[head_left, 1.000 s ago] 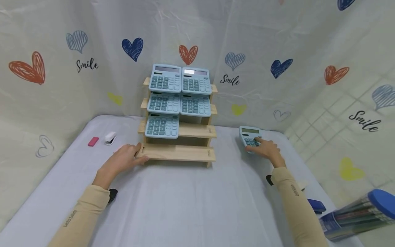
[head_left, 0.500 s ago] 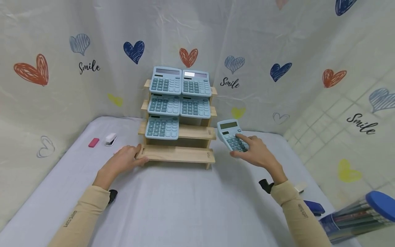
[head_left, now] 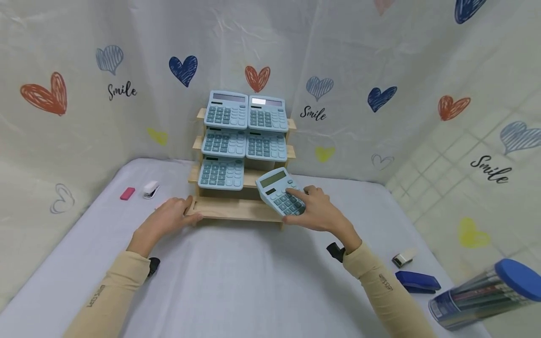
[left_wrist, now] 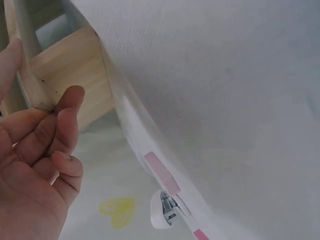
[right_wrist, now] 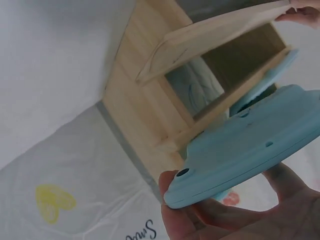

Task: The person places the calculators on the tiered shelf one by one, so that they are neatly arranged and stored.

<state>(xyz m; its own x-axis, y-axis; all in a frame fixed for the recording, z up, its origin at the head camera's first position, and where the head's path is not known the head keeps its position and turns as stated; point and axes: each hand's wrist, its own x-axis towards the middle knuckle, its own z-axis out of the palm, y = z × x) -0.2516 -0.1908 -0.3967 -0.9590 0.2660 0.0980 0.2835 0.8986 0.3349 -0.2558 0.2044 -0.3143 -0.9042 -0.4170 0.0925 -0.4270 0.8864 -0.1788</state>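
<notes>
A tiered wooden rack (head_left: 236,209) stands near the back of the table with light-blue calculators (head_left: 222,173) on its upper three tiers. The third tier bears one on its left half; the bottom tier is bare. My left hand (head_left: 168,217) grips the bottom tier's left end, thumb in front and fingers behind, as the left wrist view (left_wrist: 37,150) also shows. Another light-blue calculator (head_left: 276,188) is in my right hand (head_left: 314,210), tilted and raised before the rack's right side. In the right wrist view the calculator's underside (right_wrist: 250,145) faces the rack.
A pink eraser (head_left: 127,193) and a white stapler (head_left: 150,189) lie left of the rack. At the right are a white-and-black small item (head_left: 404,257), a blue stapler (head_left: 417,282) and a clear tub of pencils (head_left: 477,295) with a blue lid. A printed curtain hangs behind.
My right hand has lifted the calculator off the table at the right and carried it left to the rack's right side. My left hand stays on the bottom tier.
</notes>
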